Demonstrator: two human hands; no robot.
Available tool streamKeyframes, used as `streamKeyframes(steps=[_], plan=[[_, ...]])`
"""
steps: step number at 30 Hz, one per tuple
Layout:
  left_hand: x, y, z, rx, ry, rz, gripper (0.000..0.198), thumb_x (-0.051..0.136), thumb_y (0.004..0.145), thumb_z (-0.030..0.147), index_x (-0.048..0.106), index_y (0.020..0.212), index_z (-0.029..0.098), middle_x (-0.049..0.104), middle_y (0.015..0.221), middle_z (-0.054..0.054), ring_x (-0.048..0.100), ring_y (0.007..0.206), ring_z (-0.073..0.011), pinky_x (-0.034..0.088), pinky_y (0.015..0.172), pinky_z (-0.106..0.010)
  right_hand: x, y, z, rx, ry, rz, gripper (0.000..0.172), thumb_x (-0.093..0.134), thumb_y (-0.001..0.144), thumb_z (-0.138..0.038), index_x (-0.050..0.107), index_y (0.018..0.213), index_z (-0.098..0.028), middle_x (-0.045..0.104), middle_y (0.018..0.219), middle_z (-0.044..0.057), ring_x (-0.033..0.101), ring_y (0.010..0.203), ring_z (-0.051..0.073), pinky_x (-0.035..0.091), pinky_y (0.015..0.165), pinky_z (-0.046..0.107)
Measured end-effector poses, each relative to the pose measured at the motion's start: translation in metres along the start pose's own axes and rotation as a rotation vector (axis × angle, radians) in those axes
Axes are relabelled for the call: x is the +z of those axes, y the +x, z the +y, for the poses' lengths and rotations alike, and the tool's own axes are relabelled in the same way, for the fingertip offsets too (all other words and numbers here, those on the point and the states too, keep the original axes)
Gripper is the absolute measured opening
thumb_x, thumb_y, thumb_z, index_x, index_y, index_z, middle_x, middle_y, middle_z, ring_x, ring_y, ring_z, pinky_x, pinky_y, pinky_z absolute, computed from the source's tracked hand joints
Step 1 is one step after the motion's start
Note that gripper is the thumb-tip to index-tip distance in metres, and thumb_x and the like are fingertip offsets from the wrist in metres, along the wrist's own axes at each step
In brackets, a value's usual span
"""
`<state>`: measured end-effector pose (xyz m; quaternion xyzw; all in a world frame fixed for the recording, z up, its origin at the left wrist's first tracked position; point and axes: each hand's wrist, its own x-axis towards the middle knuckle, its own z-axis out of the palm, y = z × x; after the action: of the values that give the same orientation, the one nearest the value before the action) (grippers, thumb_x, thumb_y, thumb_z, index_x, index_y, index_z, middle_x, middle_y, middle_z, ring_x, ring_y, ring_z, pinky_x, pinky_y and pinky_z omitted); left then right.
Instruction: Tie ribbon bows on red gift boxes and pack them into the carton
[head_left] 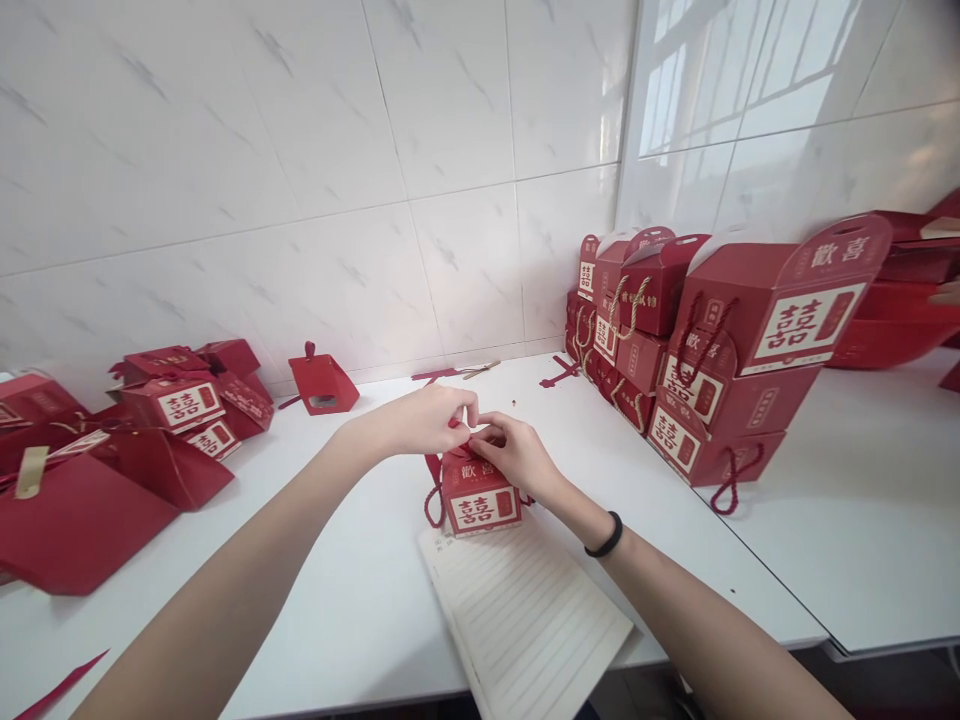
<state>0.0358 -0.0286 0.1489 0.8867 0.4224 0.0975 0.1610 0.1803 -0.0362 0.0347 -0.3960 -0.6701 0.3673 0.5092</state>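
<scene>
A small red gift box (484, 511) with white-panelled gold-edged lettering stands upright in front of me, its front edge at the top of a lined notepad (525, 610). A dark red cord loop (433, 507) hangs at its left side. Over the box top, my left hand (433, 420) is closed with its fingers curled in a pinch on a red ribbon (458, 428). My right hand (516, 448) pinches at the same ribbon from the right, thumb and fingers pressed together just above the lid. The fingers partly hide the ribbon and the box top.
Stacked red gift boxes (739, 400) with cord handles line the right side. More red boxes (184, 400) are heaped at the left. A small red box with a cut-out window (324, 384) stands by the tiled wall (465, 250). Ribbon scraps (561, 372) lie near the wall.
</scene>
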Motion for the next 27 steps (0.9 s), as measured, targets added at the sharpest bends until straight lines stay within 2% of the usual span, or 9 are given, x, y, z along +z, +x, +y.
streamKeyframes(steps=[4,6,9,12,16,19,21,25,27], plan=[[-0.002,-0.005,-0.004,-0.046,0.004,-0.032,0.015,0.052,0.065,0.010,0.062,0.061,0.021,0.049,0.046,0.003,0.032,0.034,-0.0099,0.018,0.039,-0.026,0.001,0.001,0.000,0.028,0.050,0.012,0.013,0.058,0.080,-0.014,0.061,0.091,-0.020,0.070,0.080,0.001,0.066,0.075,0.017,0.049,0.072,0.030],[-0.003,-0.008,-0.007,-0.050,0.034,-0.074,0.015,0.051,0.066,0.012,0.062,0.059,0.021,0.052,0.049,0.002,0.034,0.035,-0.0102,0.020,0.039,-0.026,0.002,0.001,0.000,0.038,0.064,0.026,0.012,0.059,0.079,-0.012,0.061,0.089,-0.019,0.070,0.079,0.001,0.066,0.075,0.017,0.050,0.072,0.029],[-0.004,-0.014,-0.011,-0.049,0.133,-0.168,0.009,0.054,0.067,0.022,0.063,0.067,0.022,0.056,0.055,0.002,0.043,0.043,-0.0118,0.025,0.043,-0.024,0.002,0.001,-0.001,0.026,0.079,0.045,0.013,0.058,0.079,-0.008,0.061,0.087,-0.018,0.070,0.080,0.001,0.066,0.076,0.016,0.050,0.073,0.028],[-0.005,-0.018,-0.012,-0.067,0.251,-0.210,0.013,0.054,0.069,0.030,0.063,0.076,0.023,0.057,0.058,0.002,0.046,0.048,-0.0128,0.029,0.046,-0.023,0.002,0.000,-0.002,0.018,0.075,0.057,0.014,0.057,0.079,-0.007,0.062,0.086,-0.017,0.070,0.079,0.001,0.066,0.076,0.015,0.050,0.074,0.028],[-0.003,-0.021,-0.012,-0.067,0.282,-0.172,0.020,0.048,0.077,0.037,0.062,0.074,0.022,0.061,0.066,0.000,0.051,0.054,-0.0133,0.031,0.048,-0.023,0.002,0.000,-0.002,0.029,0.056,0.066,0.014,0.057,0.079,-0.007,0.062,0.086,-0.017,0.070,0.079,0.001,0.066,0.075,0.015,0.051,0.073,0.028],[-0.001,-0.021,-0.017,-0.059,0.290,-0.118,0.024,0.046,0.079,0.032,0.060,0.097,0.023,0.063,0.072,0.000,0.056,0.060,-0.0148,0.033,0.051,-0.023,0.002,0.000,-0.003,0.022,0.063,0.059,0.013,0.056,0.080,-0.007,0.063,0.086,-0.017,0.070,0.081,0.001,0.066,0.076,0.015,0.051,0.072,0.027],[0.000,-0.021,-0.021,-0.037,0.351,-0.104,0.027,0.046,0.078,0.024,0.058,0.102,0.023,0.063,0.076,0.000,0.057,0.066,-0.0157,0.035,0.054,-0.023,0.003,0.000,-0.003,0.012,0.066,0.058,0.013,0.056,0.080,-0.007,0.063,0.086,-0.017,0.070,0.081,0.001,0.066,0.076,0.015,0.051,0.072,0.027],[0.002,-0.021,-0.026,0.001,0.502,-0.086,0.014,0.045,0.073,0.011,0.054,0.078,0.020,0.060,0.078,-0.001,0.055,0.069,-0.0160,0.033,0.055,-0.025,0.003,0.000,-0.003,0.010,0.056,0.070,0.014,0.057,0.079,-0.006,0.063,0.085,-0.017,0.070,0.079,0.000,0.066,0.076,0.014,0.050,0.073,0.027],[0.005,-0.020,-0.026,0.041,0.560,-0.043,0.011,0.044,0.073,0.010,0.049,0.073,0.019,0.057,0.077,-0.002,0.052,0.066,-0.0156,0.031,0.052,-0.025,0.003,0.000,-0.002,0.005,0.048,0.074,0.013,0.057,0.079,-0.007,0.063,0.085,-0.017,0.070,0.080,0.000,0.066,0.076,0.014,0.050,0.073,0.027]])
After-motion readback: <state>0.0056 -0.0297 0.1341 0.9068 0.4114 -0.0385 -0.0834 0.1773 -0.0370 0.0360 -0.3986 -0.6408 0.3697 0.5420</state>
